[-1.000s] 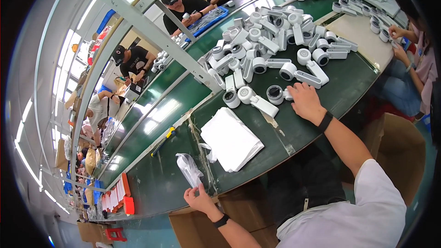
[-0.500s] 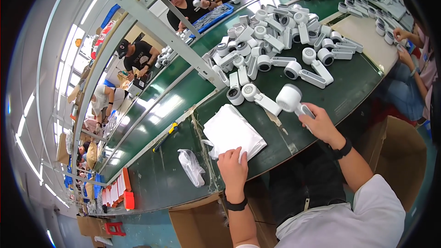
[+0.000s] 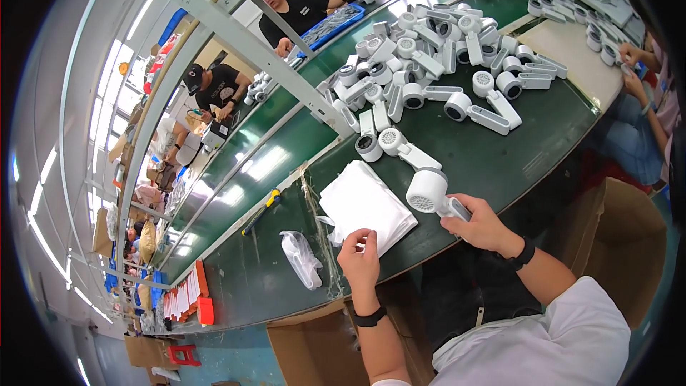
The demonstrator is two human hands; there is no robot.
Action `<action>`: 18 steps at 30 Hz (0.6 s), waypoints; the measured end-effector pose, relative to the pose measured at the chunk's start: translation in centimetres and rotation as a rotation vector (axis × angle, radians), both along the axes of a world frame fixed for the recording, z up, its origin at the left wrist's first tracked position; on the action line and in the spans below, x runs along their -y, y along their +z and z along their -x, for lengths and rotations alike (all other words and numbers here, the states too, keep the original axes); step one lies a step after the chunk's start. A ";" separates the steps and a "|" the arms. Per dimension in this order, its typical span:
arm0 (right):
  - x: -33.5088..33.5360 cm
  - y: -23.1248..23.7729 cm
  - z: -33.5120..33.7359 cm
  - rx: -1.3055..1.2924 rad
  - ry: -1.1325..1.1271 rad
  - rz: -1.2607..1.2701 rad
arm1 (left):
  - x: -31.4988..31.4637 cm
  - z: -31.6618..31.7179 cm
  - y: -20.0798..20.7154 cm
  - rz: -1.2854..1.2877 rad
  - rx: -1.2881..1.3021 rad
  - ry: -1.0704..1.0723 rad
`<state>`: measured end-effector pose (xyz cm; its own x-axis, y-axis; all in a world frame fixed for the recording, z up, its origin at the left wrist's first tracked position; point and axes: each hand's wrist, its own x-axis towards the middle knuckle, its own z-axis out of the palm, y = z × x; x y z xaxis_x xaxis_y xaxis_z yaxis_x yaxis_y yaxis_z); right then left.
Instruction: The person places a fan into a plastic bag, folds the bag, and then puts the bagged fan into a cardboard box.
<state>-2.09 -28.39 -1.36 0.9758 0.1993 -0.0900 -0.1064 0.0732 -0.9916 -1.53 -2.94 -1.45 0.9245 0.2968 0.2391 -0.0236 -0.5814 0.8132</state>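
Note:
My right hand point(image 3: 480, 224) is closed round the handle of a white handheld fan point(image 3: 427, 190). The fan's round, grilled head points left, above the right side of a stack of flat white plastic bags point(image 3: 362, 204). At the near edge of that stack is my left hand point(image 3: 359, 261), its fingers curled and the tips drawn together. Whether a bag's edge is pinched between them cannot be made out. A crumpled clear plastic bag point(image 3: 301, 260) lies left of the stack. Just beyond the held fan, another white fan point(image 3: 404, 147) rests on the green table.
A large heap of white fans point(image 3: 421, 53) covers the table's far part. A yellow-black cutter knife point(image 3: 261, 211) lies to the left, near orange bins point(image 3: 187, 294). Cardboard boxes point(image 3: 629, 243) stand below the table edge. Metal shelf posts rise at left; co-workers sit around.
The held fan has moved left and lower, and its head has turned so the grille shows. My left fingers, earlier spread on the bag stack, have curled in at its near edge.

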 end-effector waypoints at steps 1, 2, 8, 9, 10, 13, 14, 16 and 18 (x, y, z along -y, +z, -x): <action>-0.2 -0.1 0.1 0.004 0.004 -0.028 | 0.1 0.0 0.0 0.028 0.034 -0.005; -0.3 -0.1 0.2 0.007 0.007 -0.057 | 0.2 0.0 0.0 0.057 0.068 -0.011; -1.7 0.1 0.9 -0.009 0.017 -0.088 | 0.7 0.7 -0.7 -0.020 0.194 -0.016; -1.9 0.1 1.0 -0.010 0.015 -0.087 | 0.9 0.8 -0.7 -0.018 0.194 -0.018; -2.1 0.1 1.1 -0.015 0.010 -0.094 | 1.2 1.1 -0.5 0.081 0.154 -0.034; -2.1 0.4 1.3 -0.104 0.071 -0.155 | 2.2 1.7 0.5 0.377 0.108 -0.032; -2.1 0.5 1.4 -0.187 0.136 -0.208 | 2.3 1.9 0.7 0.475 0.086 -0.061; -3.1 0.3 1.8 -0.049 0.033 -0.186 | 3.0 2.1 0.9 0.574 0.066 -0.091; -4.6 0.0 1.7 0.088 -0.068 -0.164 | 3.9 2.5 0.7 0.672 0.033 -0.125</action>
<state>-3.78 -23.79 -1.32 0.9902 0.1372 0.0251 -0.0086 0.2391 -0.9710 -4.07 -6.83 -0.78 0.9570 0.2818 0.0693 -0.0890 0.0578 0.9944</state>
